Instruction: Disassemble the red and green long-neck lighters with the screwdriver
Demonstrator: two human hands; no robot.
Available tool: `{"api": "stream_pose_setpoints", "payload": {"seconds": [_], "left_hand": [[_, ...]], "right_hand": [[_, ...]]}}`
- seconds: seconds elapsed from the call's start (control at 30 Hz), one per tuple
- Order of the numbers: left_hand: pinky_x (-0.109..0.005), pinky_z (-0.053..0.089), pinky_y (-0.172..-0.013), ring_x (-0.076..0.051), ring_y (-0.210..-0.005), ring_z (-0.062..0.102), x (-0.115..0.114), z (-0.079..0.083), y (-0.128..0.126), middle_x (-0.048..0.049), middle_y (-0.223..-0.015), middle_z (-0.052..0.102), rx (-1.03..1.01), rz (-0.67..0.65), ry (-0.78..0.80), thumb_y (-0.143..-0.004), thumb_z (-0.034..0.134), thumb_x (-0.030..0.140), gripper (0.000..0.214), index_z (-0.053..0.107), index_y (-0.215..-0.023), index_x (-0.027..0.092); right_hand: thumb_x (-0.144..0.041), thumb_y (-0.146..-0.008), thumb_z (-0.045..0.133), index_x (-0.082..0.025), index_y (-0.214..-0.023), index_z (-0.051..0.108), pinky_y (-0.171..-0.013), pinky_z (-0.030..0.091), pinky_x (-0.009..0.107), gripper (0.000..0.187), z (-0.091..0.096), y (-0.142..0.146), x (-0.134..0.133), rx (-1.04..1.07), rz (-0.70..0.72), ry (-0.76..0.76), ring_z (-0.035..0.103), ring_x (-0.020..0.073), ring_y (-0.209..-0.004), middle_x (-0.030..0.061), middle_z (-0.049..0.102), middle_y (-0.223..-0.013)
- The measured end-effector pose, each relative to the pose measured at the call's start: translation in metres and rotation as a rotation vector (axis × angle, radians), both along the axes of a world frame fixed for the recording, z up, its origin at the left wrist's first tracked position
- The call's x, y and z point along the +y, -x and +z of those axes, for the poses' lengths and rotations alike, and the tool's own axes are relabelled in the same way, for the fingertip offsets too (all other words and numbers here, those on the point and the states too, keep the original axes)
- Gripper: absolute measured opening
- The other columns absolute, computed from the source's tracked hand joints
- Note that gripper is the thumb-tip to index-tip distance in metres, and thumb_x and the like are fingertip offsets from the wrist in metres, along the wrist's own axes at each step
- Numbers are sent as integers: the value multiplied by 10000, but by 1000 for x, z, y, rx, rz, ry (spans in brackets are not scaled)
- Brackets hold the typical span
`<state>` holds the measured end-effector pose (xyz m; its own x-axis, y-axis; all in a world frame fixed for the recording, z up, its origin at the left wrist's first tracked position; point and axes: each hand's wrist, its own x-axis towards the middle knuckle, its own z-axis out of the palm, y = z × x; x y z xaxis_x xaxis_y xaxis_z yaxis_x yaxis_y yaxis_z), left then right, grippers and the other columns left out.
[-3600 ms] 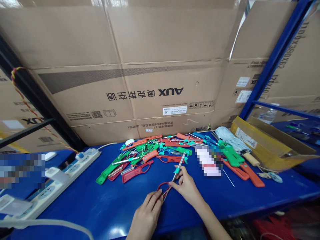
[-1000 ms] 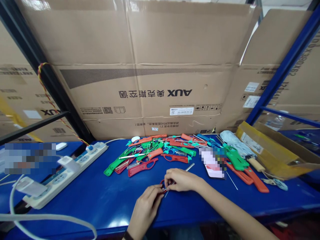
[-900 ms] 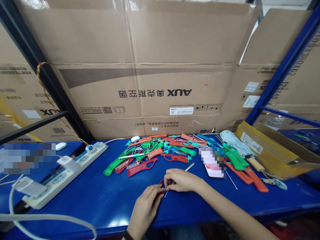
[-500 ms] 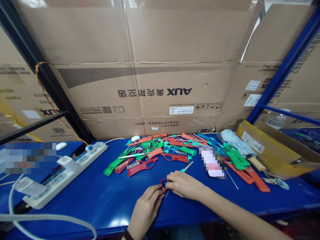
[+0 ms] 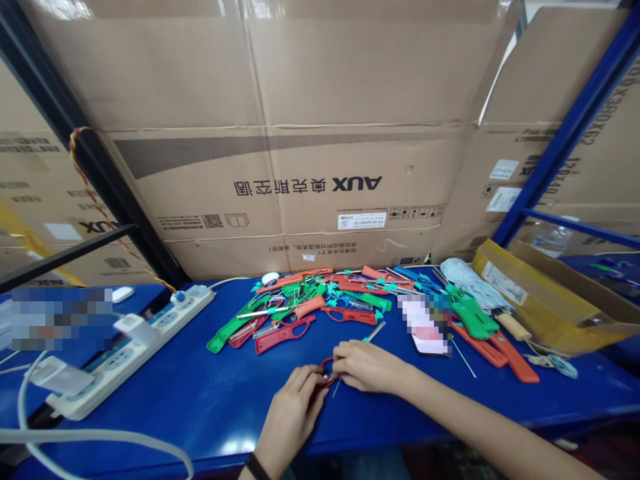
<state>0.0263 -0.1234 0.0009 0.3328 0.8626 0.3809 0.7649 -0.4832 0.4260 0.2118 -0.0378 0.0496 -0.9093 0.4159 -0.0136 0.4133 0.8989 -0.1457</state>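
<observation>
Red lighter (image 5: 327,361) near front edge of table (image 5: 200,393), mostly hidden, curved rim showing; left hand (image 5: 296,403) pinches it. Right hand (image 5: 367,367) grips silvery tube (image 5: 378,330), teal-collared, slanting toward back edge, rightward.

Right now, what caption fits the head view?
Left hand holds a red lighter casing, right hand a metal rod, near lighter parts.

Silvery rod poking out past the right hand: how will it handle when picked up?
Silvery rod: probably stiff, since the visible length is straight; likely light, being so thin; maybe slippery, given its shiny surface.
</observation>
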Motion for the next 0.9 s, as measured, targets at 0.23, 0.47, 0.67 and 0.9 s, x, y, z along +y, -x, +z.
{"api": "stream_pose_setpoints", "payload": {"seconds": [0.23,0.47,0.67,0.9], "left_hand": [[-315,555,-748,-199,-941,601,4,10,0,-43,-1064,609,106,-30,58,-914,437,151,141,553,-951,223],[-301,552,-758,-189,-930,605,6,10,0,-42,-1062,611,110,-42,38,-916,428,154,161,573,-934,221],[-306,553,-756,-189,-927,611,3,6,0,-39,-1055,616,93,-16,12,-911,437,153,148,569,-898,218],[-324,556,-756,-196,-915,613,3,7,-1,-44,-1038,618,71,6,50,-913,448,171,122,558,-934,221]], "right_hand": [[-202,-811,590,-209,-894,677,-728,409,228,121,3,0,10,86,-45,234,590,159,-838,14,631,-843],[-185,-734,613,-214,-854,677,-726,400,238,139,3,6,13,47,-42,242,590,162,-802,5,631,-825],[-189,-748,598,-205,-899,665,-724,408,229,166,3,2,12,82,-76,289,592,169,-842,18,636,-854],[-172,-730,598,-198,-870,663,-719,411,229,156,3,1,12,83,-74,302,588,166,-834,19,626,-860]]}}
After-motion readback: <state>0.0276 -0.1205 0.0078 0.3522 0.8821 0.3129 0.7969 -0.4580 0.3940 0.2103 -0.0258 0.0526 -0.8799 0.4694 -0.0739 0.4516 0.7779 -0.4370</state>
